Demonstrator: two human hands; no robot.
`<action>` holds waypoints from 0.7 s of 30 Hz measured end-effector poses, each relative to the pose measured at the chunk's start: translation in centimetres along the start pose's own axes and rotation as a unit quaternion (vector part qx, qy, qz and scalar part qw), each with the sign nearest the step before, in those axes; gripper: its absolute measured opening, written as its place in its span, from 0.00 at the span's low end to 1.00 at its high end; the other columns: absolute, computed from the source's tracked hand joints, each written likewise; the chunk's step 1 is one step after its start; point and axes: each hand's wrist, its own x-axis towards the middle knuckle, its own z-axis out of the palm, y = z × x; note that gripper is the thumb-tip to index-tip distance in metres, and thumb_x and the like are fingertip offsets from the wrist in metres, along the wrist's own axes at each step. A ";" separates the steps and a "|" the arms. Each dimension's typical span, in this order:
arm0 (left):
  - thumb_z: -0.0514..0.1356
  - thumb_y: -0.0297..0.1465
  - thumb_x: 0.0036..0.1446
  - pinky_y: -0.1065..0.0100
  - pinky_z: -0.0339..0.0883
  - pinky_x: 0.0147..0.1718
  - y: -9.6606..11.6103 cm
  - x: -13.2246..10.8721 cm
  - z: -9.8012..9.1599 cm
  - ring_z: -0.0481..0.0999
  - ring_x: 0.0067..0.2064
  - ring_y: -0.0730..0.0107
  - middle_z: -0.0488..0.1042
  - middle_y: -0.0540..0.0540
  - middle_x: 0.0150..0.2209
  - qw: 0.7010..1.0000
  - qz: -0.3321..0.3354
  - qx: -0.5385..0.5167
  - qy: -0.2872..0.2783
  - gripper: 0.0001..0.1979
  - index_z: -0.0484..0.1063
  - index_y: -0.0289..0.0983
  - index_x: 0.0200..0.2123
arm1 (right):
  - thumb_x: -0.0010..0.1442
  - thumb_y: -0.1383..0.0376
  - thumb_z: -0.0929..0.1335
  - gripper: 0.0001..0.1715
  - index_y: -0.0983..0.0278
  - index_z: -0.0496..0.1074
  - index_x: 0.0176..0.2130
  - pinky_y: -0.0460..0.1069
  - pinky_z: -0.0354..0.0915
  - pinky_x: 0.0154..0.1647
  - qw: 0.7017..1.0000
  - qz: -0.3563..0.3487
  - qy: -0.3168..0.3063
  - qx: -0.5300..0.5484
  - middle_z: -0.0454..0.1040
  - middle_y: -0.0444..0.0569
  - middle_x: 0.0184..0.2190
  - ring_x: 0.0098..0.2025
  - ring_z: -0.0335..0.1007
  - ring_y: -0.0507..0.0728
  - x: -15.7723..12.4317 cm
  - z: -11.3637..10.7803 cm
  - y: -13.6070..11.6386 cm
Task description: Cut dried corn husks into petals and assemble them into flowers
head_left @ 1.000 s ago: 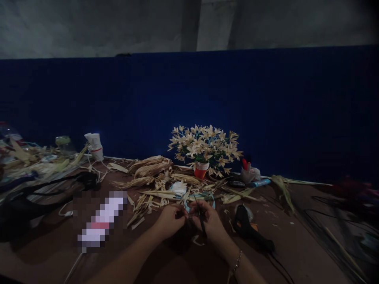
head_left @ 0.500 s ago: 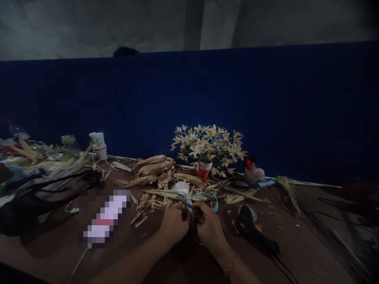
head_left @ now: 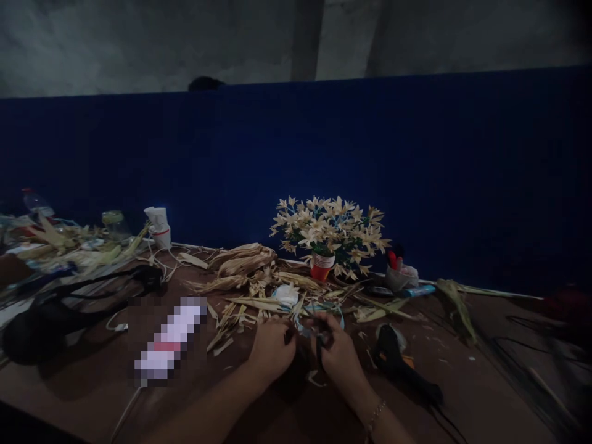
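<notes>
My left hand (head_left: 272,348) is closed, its fingers pinched on something small that I cannot make out. Beside it, my right hand (head_left: 340,354) grips dark-handled scissors (head_left: 319,348), though their blades are hard to see in the dim light. A gap separates the two hands. Below them, a small curved pale scrap (head_left: 317,378) shows against the brown table (head_left: 231,401). Just beyond the hands lie dried corn husk strips (head_left: 259,303), a white wad (head_left: 287,295) and light blue ribbon (head_left: 341,317).
Behind the husks stands a red cup (head_left: 321,268) holding pale husk flowers (head_left: 328,228). To the right rests a black glue gun (head_left: 402,364) with a cord. On the left are a pixelated white oblong (head_left: 171,342) and a black strapped object (head_left: 60,320). A blue partition (head_left: 231,154) closes the back.
My right hand has moved right, away from my left, and its fingers have spread somewhat. A pale scrap now shows beneath the hands. The whole view has shifted slightly.
</notes>
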 end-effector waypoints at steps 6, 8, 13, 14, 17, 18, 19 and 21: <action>0.54 0.31 0.50 0.63 0.53 0.41 0.6 -0.1 0.2 0.70 0.38 0.66 0.75 0.48 0.30 1.000 0.020 -0.018 0.009 0.08 0.73 0.39 0.27 | 0.50 0.69 0.62 0.15 0.65 0.68 0.40 0.46 0.65 0.33 1.000 -0.007 -0.030 0.005 0.75 0.49 0.34 0.33 0.71 0.55 -0.1 0.2 -0.5; 0.53 0.31 0.51 0.64 0.53 0.41 0.8 -0.2 0.3 0.70 0.36 0.66 0.75 0.47 0.29 1.000 0.011 0.003 0.019 0.09 0.72 0.38 0.26 | 0.50 0.69 0.61 0.15 0.64 0.68 0.39 0.47 0.65 0.35 0.999 -0.016 -0.015 -0.039 0.74 0.49 0.34 0.35 0.70 0.56 -0.2 0.5 -0.5; 0.52 0.33 0.52 0.63 0.52 0.40 0.9 -0.3 0.0 0.71 0.36 0.64 0.75 0.46 0.28 0.998 -0.003 0.055 0.021 0.11 0.72 0.37 0.25 | 0.52 0.70 0.59 0.14 0.63 0.68 0.38 0.48 0.63 0.37 0.992 -0.024 0.035 -0.115 0.74 0.50 0.34 0.36 0.70 0.57 -0.6 1.0 -0.5; 0.52 0.33 0.52 0.63 0.52 0.40 0.8 -0.3 -0.1 0.71 0.37 0.63 0.75 0.46 0.29 0.998 -0.013 0.063 0.023 0.10 0.72 0.37 0.26 | 0.52 0.70 0.60 0.14 0.63 0.68 0.38 0.48 0.63 0.37 0.991 -0.023 0.048 -0.121 0.74 0.50 0.34 0.36 0.70 0.57 -0.6 0.9 -0.4; 0.52 0.32 0.52 0.64 0.52 0.40 -0.1 0.0 -0.5 0.71 0.37 0.64 0.75 0.45 0.29 0.995 -0.053 0.073 0.046 0.10 0.71 0.36 0.27 | 0.51 0.69 0.61 0.13 0.63 0.67 0.39 0.47 0.63 0.34 0.993 0.003 0.065 -0.096 0.74 0.49 0.31 0.32 0.71 0.56 -0.4 0.6 0.0; 0.52 0.31 0.52 0.64 0.52 0.40 -0.4 0.1 -0.7 0.71 0.37 0.65 0.75 0.46 0.29 0.994 -0.059 0.070 0.058 0.09 0.71 0.36 0.27 | 0.51 0.68 0.62 0.13 0.64 0.67 0.38 0.47 0.63 0.32 0.996 0.015 0.060 -0.071 0.74 0.48 0.30 0.31 0.71 0.56 -0.2 0.5 0.2; 0.51 0.31 0.53 0.65 0.52 0.40 -0.8 0.3 -0.8 0.71 0.36 0.66 0.74 0.46 0.30 0.994 -0.056 0.068 0.067 0.09 0.70 0.36 0.27 | 0.51 0.67 0.62 0.12 0.64 0.67 0.38 0.46 0.64 0.31 0.998 0.026 0.050 -0.043 0.74 0.47 0.29 0.29 0.71 0.55 -0.1 0.4 0.4; 0.50 0.31 0.54 0.66 0.53 0.38 -1.3 0.5 -1.0 0.70 0.36 0.66 0.74 0.46 0.29 0.993 -0.055 0.072 0.076 0.10 0.69 0.36 0.26 | 0.51 0.65 0.62 0.11 0.64 0.67 0.37 0.45 0.64 0.30 0.999 0.035 0.024 0.006 0.74 0.47 0.28 0.28 0.71 0.54 0.2 0.3 0.9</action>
